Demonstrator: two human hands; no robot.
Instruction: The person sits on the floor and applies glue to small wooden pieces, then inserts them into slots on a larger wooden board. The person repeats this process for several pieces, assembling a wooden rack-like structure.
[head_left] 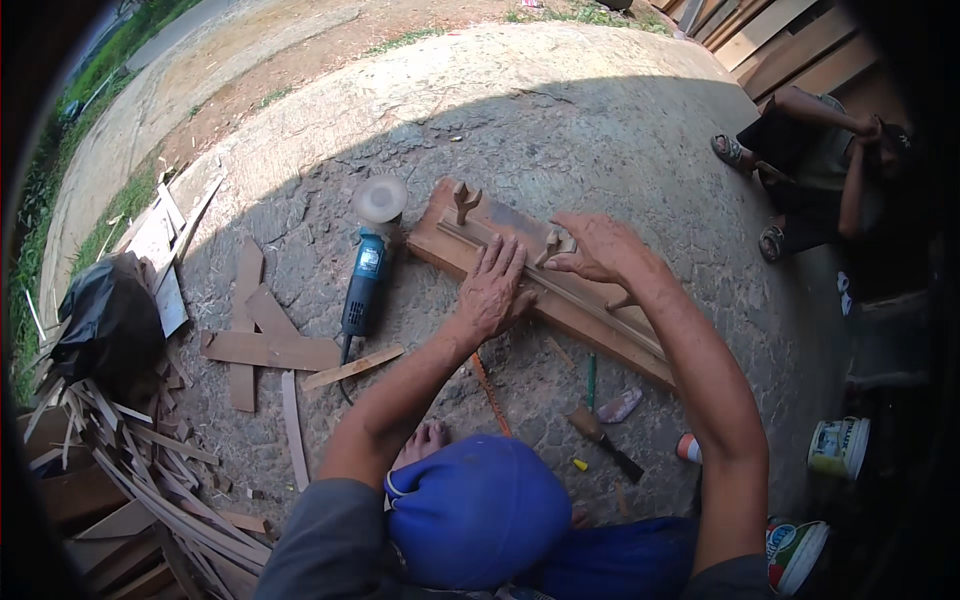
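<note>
A thick wooden plank point(432, 232) lies at a slant on the ground in front of me. A thin wood strip point(600, 312) runs along its top, and fork-topped wooden pegs point(466, 203) stand along the plank. My left hand point(492, 287) rests on the strip and plank, fingers stretched out flat and thumb toward the near edge. At the middle peg point(553, 246), my right hand point(600, 247) has its thumb and fingers closed around the top. Another peg point(622, 301) shows partly beneath my right forearm.
An angle grinder point(364, 275) lies left of the plank. Nearer me are wood offcuts point(270, 350), a chisel-like tool point(605, 442), a green stick point(591, 382) and an orange strip point(490, 393). Scrap wood point(150, 480) piles up at left. A person point(820, 170) sits at right, near a bucket point(838, 447).
</note>
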